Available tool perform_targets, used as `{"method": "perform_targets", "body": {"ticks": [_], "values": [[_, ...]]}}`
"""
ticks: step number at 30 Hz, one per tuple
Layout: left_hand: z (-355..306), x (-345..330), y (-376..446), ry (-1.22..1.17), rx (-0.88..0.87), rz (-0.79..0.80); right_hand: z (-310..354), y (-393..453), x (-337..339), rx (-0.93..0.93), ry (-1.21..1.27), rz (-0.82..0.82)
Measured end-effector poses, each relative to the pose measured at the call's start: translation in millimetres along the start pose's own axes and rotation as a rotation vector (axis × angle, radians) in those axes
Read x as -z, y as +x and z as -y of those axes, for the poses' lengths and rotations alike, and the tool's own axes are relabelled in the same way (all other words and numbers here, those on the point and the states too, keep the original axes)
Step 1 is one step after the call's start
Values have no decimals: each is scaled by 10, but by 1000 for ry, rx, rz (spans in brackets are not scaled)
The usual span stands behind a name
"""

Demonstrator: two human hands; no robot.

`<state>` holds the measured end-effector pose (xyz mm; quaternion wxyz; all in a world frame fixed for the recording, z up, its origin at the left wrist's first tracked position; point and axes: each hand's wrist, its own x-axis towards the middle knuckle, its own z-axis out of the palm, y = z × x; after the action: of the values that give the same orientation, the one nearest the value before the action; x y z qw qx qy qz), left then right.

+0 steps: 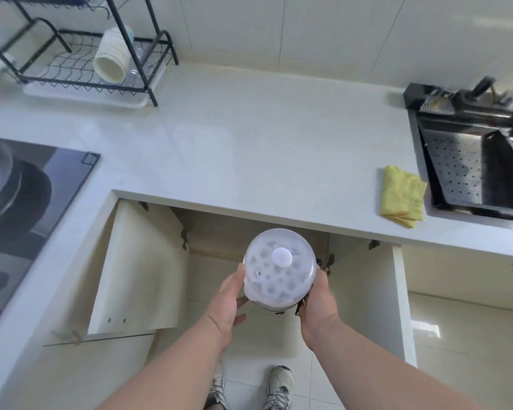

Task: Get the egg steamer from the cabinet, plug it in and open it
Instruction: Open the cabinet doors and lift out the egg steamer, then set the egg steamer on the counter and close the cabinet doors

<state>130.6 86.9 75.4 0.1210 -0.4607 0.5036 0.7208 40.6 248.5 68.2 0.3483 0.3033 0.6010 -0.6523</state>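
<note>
Both hands hold the steamer (279, 269) in the air, below the front edge of the counter (249, 143) and in front of the open cabinet (249, 241). The left hand (224, 309) cups its left side, fingers (237, 279) curved against the wall of the clear lid (290, 279), thumb lower near the base. The right hand (319, 303) grips the right side, its fingers wrapped round and mostly hidden behind the steamer. A bit of dark cord or plug (301, 306) shows between the right palm and the base; which it is I cannot tell. The lid is on, with a white knob (282, 257) at its middle, and through it the egg tray with its round holes shows faintly.

The cabinet's left door (137, 270) stands swung out, and the right door (397, 291) is also open. Two shoes (279, 386) stand on the tiled floor below.

On the counter, a folded yellow cloth (402, 198) lies near the front edge, just beside the sink (486, 173) at the right end. A black dish rack (80, 54) with a stack of white bowls (113, 56) lying on their side sits at the back left corner. A dark hob (27, 196) with a black pan (9, 184) on it takes the left end.
</note>
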Motion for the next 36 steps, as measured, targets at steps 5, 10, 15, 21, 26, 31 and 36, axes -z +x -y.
{"method": "perform_targets", "body": {"ticks": [5, 10, 15, 21, 26, 31, 36], "values": [[-258, -30, -372, 8, -14, 53, 260, -390, 76, 73, -20, 7], [-710, -117, -695, 64, -46, 101, 662, -747, 99, 121, -15, -15], [-1111, -194, -910, 99, -85, 98, 884, -964, 121, 131, 45, 35], [-1530, -239, -1107, 88, -152, 140, 1280, -1281, -48, 180, 70, 68], [-2002, -223, -1154, 78, -223, 177, 1642, -1402, -267, 286, 85, 83], [-2567, -153, -1058, 61, -262, 224, 2043, -1376, -577, 387, 73, 88], [-3074, -36, -811, 72, -287, 244, 2532, -1222, -949, 359, 32, 67]]}}
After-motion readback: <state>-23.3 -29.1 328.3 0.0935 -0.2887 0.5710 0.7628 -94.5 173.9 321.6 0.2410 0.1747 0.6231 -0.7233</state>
